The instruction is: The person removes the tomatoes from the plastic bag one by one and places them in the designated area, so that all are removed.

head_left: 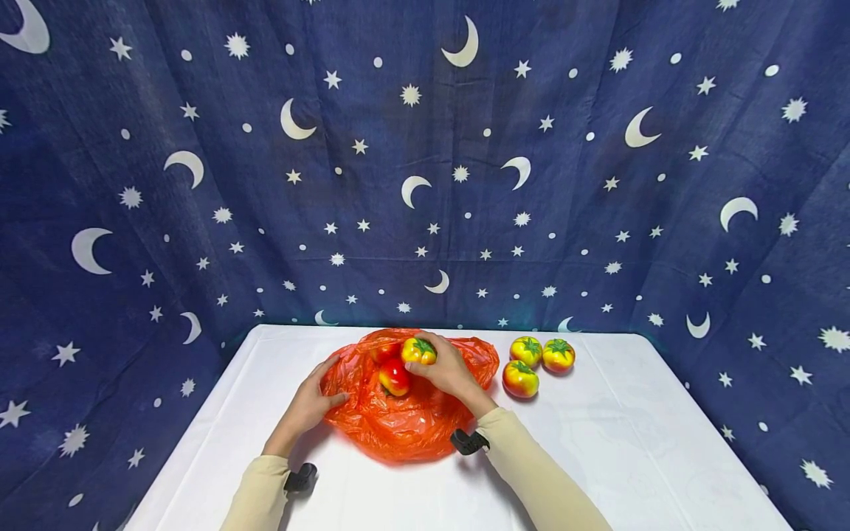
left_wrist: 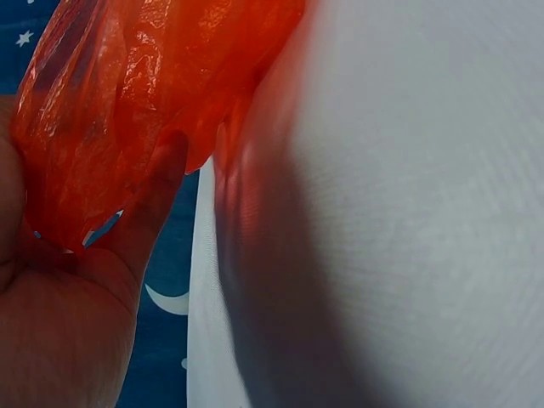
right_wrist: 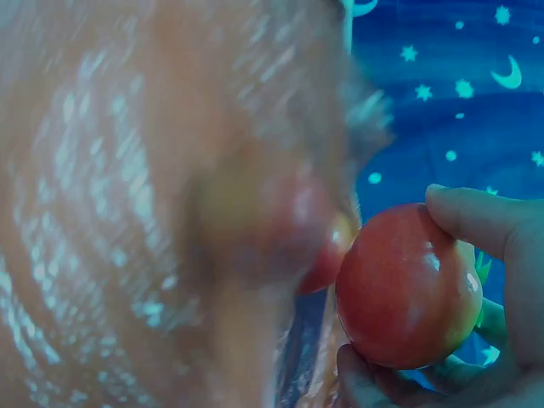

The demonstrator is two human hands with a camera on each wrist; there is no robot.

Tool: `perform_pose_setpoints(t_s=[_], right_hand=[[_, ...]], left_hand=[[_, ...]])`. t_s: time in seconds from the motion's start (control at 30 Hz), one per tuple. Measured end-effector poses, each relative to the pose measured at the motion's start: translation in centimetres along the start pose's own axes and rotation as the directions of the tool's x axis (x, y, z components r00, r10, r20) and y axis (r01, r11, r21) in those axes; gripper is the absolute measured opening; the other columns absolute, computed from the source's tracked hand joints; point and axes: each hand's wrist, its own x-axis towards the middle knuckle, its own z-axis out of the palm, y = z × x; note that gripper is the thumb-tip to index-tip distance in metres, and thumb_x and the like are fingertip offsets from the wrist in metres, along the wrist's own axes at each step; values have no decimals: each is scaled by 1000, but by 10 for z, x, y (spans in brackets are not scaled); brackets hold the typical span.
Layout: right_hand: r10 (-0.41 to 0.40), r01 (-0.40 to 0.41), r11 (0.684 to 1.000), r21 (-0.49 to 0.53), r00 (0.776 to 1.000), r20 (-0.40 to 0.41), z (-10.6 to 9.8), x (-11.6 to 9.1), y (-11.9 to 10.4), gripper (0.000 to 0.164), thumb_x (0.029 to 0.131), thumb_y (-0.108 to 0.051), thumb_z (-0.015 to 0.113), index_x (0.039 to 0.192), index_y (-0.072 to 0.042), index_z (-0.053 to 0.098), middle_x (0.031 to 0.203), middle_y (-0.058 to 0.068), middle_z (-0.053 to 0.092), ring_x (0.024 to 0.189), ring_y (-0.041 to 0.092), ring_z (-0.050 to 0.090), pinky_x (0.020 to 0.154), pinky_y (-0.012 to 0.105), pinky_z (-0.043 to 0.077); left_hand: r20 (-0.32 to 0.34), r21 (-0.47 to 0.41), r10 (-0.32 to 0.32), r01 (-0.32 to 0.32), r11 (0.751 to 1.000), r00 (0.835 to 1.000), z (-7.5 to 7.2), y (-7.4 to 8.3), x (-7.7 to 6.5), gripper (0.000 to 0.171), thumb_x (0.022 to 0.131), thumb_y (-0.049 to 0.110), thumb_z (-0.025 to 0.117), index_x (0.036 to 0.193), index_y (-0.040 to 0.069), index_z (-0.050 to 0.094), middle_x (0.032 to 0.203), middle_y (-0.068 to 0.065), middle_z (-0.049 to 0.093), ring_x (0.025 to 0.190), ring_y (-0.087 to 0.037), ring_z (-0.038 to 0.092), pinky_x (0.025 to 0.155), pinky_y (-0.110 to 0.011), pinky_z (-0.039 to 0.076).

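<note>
A thin orange-red plastic bag [head_left: 405,431] lies spread with its mouth facing up. Two red-and-yellow tomatoes sit inside it, the nearer tomato [head_left: 395,377] partly in front of the other. My left hand [head_left: 311,398] holds the bag's left side, its thumb [left_wrist: 153,200] on one side of the crinkled film and the fingers across from it. Over the bag's opening, my right hand [head_left: 443,366] grips a third tomato [right_wrist: 408,289] between thumb and fingers. Its green leafy top shows in the head view. The bag film looks blurred in the right wrist view.
Right of the bag, three more tomatoes stand grouped on the white-covered table [head_left: 631,442], the closest tomato [head_left: 521,379] near the bag's edge. A dark blue curtain [head_left: 425,147] with moons and stars hangs behind the table. Each wrist carries a black strapped device.
</note>
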Motion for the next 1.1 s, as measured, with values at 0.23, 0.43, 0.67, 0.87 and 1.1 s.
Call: perform_pose_setpoints(t_s=[0.23, 0.43, 0.67, 0.87, 1.1], right_hand=[[-36, 36, 999, -13, 999, -10, -5, -6, -13, 60, 80, -29, 79, 134, -17, 56, 128, 8, 60, 107, 24, 60, 97, 42, 52], [-13, 14, 1000, 12, 1000, -12, -11, -16, -27, 60, 80, -30, 78, 135, -21, 55, 130, 5, 58, 109, 24, 59, 98, 42, 53], [-55, 56, 998, 40, 998, -27, -21, -28, -37, 60, 80, -28, 79, 135, -22, 56, 131, 2, 57, 112, 22, 59, 96, 40, 55], [-94, 96, 995, 35, 994, -55, -30, -38, -44, 58, 78, -25, 80, 132, -26, 58, 127, -1, 59, 109, 19, 59, 93, 37, 56], [-127, 129, 991, 28, 989, -70, -41, -49, -45, 59, 79, -26, 81, 132, -25, 58, 128, -3, 58, 110, 18, 59, 94, 36, 54]], left_hand=[[-2, 7, -1, 1, 1000, 1000, 0, 1, 0, 80, 82, 6, 74, 152, 6, 35, 158, -23, 30, 147, -45, 25, 121, -60, 18], [1, 21, 1, -1, 1000, 1000, -1, 3, 1, 80, 82, 6, 73, 152, 7, 34, 158, -22, 29, 147, -45, 25, 121, -60, 18], [5, 22, -3, 3, 1000, 1000, 0, 2, 1, 80, 82, 6, 73, 152, 6, 35, 158, -22, 29, 147, -45, 24, 121, -60, 18], [9, 17, -1, 1, 1000, 1000, 1, 2, 2, 80, 82, 6, 73, 152, 6, 34, 158, -22, 29, 147, -45, 24, 120, -60, 18], [8, 26, -7, 7, 1000, 1000, 0, 1, 1, 80, 82, 6, 74, 152, 7, 35, 158, -23, 29, 147, -46, 24, 120, -60, 18]])
